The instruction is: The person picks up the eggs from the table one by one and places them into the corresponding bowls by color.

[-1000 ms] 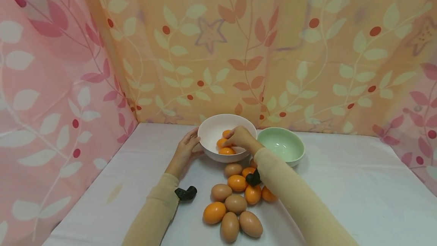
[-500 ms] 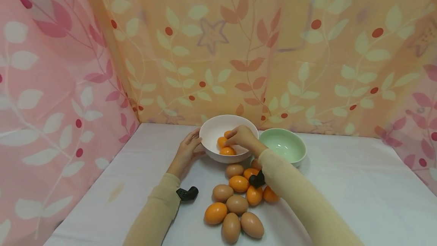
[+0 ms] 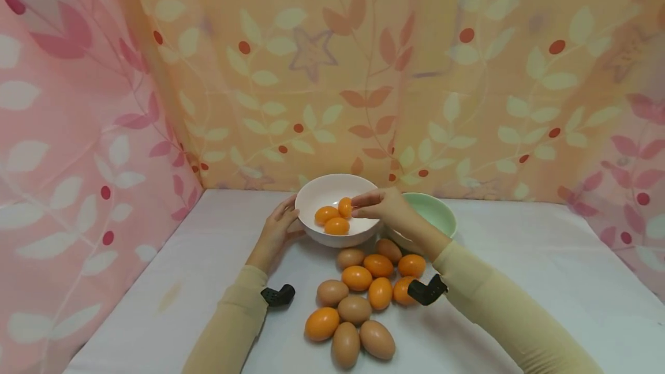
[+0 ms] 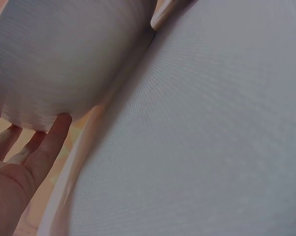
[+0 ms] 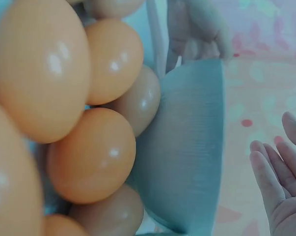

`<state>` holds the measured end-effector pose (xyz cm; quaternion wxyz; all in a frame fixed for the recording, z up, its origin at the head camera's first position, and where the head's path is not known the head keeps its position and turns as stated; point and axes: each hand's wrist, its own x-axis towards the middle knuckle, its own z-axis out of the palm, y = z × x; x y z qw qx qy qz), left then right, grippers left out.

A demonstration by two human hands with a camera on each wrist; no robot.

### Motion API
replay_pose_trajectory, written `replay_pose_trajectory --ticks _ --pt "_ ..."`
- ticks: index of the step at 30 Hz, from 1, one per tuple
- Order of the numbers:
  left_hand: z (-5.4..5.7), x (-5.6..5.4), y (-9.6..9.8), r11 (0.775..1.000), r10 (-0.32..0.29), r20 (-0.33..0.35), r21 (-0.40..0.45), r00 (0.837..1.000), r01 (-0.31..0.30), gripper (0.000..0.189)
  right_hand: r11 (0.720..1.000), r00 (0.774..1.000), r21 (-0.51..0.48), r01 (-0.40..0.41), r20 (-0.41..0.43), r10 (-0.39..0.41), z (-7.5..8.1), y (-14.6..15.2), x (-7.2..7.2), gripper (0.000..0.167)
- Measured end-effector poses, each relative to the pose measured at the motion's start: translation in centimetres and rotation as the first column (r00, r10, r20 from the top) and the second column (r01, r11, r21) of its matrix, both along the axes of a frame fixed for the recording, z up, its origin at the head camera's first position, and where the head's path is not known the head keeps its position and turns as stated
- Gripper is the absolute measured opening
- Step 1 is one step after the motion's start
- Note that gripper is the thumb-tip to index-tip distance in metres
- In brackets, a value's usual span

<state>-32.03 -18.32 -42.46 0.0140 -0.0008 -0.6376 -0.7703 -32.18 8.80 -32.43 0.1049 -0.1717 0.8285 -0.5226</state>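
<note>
A white bowl (image 3: 318,192) stands at the back of the table with three orange eggs (image 3: 336,226) inside. My left hand (image 3: 274,234) rests its fingertips against the bowl's left side, fingers mostly straight, as the left wrist view also shows. Above the bowl's right rim is my right hand (image 3: 387,210), fingers extended and holding nothing; its bare palm (image 5: 288,209) faces the right wrist camera. In front of the bowl lies a loose group of orange eggs (image 3: 357,277) and brown eggs (image 3: 355,309).
A light green bowl (image 3: 439,212) stands right of the white one, partly hidden by my right hand and forearm. Floral curtains (image 3: 312,103) hang behind and at the sides. A white cloth (image 3: 519,270) covers the table.
My right hand has come away from the eggs inside the white bowl, moving right to its rim with fingers straightening. The left hand keeps its place on the bowl.
</note>
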Motion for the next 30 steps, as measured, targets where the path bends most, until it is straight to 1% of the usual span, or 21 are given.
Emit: replay_pose_trajectory --ticks 4,7,10,13,16,19,22,27,30 --pt "0.0 0.1 -0.1 1.0 -0.006 -0.01 -0.006 1.0 0.006 0.052 1.0 1.0 0.014 -0.014 -0.019 0.014 0.2 2.2 1.9 0.042" --pt "0.0 0.1 -0.2 1.0 -0.008 -0.019 -0.023 1.0 0.007 0.053 1.0 1.0 0.016 -0.021 -0.023 0.021 0.0 3.7 2.9 0.043" --pt "-0.1 0.0 -0.2 0.999 -0.003 -0.02 -0.037 1.0 0.002 0.053 1.0 1.0 0.003 -0.009 -0.006 0.009 -0.4 4.9 3.7 0.045" --pt "-0.1 0.0 -0.2 0.998 -0.01 -0.029 -0.055 1.0 0.009 0.053 1.0 1.0 -0.016 0.004 0.03 -0.004 -0.9 6.0 4.4 0.05" --pt "-0.1 0.1 -0.2 0.998 -0.013 -0.024 -0.057 1.0 0.011 0.053 0.999 0.998 -0.041 -0.003 0.058 0.005 -1.3 6.9 5.1 0.051" --pt "0.0 0.1 -0.1 0.999 -0.013 -0.015 -0.049 1.0 0.012 0.053 0.997 0.997 -0.07 -0.019 0.068 0.024 -1.8 7.6 5.7 0.049" --pt "0.0 0.0 -0.1 0.998 -0.01 -0.018 -0.054 1.0 0.009 0.053 0.996 0.997 -0.087 -0.017 0.069 0.023 -2.3 8.3 6.1 0.047" --pt "-0.1 0.0 -0.2 0.997 -0.016 -0.029 -0.071 0.999 0.014 0.053 0.996 0.998 -0.088 -0.001 0.061 0.007 -3.0 9.2 6.9 0.043" --pt "0.0 0.0 -0.2 0.998 -0.022 -0.026 -0.066 0.999 0.02 0.054 0.996 0.998 -0.094 0.004 0.055 0.001 -3.3 9.8 7.2 0.045"
